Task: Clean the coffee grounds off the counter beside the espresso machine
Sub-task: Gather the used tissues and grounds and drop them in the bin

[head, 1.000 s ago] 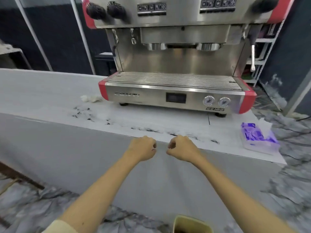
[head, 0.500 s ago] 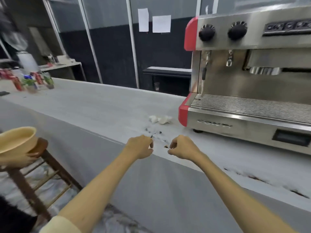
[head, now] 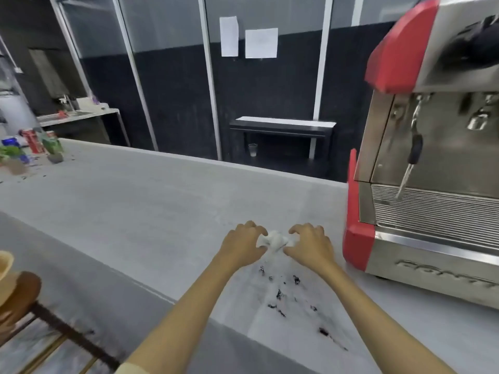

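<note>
Crumpled tissue (head: 274, 240) on counter (head: 135, 201), pinched from both sides by left hand (head: 240, 245) and right hand (head: 310, 244); coffee grounds (head: 280, 295) scattered just nearer the person, left of espresso machine (head: 432, 211).

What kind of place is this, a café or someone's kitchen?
Most likely a café or coffee bar, behind the counter. A large steel and red espresso machine with a steam wand stands on a long grey counter, spilled coffee grounds lie beside it, and cans and packets sit at the far end.
</note>
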Available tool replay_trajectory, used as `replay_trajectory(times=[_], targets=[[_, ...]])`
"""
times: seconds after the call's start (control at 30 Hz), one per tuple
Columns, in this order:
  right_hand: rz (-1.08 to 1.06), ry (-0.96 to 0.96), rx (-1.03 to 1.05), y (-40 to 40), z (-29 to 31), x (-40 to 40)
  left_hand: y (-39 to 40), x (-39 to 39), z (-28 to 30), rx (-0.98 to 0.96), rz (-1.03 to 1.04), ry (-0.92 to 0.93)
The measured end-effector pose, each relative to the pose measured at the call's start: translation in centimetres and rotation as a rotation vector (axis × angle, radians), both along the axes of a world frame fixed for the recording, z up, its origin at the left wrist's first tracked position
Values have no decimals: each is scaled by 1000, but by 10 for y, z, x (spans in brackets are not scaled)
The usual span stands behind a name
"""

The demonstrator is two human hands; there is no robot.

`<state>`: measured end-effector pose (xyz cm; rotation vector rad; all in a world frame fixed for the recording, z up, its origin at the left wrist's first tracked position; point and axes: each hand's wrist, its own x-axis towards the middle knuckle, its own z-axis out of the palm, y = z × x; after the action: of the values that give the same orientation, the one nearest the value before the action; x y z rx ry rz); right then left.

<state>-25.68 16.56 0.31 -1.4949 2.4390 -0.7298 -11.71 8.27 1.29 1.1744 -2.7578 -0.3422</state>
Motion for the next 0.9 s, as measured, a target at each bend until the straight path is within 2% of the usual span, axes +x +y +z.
replay_trajectory(times=[0.07,0.17,0.27,0.43,0.7,0.9], targets=[[-49,42,53,-16,-10,-10,-21,-16,-9,80,-8,78],[-102,-17,83,-30,-24,-18,-40,-37,-25,279,-9,200],[-129,-82,59,-41,-37,-24,-53,-52,-38,357,-56,202],[-205,-251,-75,-44,-43,-25,-67,-61,-48,407,-136,242],[-248,-330,-332,-30,-31,1,-79,-34,-30,428,-231,371],[-259,-409,-448,13,-7,30,-60,-8,-4,483,-320,441]])
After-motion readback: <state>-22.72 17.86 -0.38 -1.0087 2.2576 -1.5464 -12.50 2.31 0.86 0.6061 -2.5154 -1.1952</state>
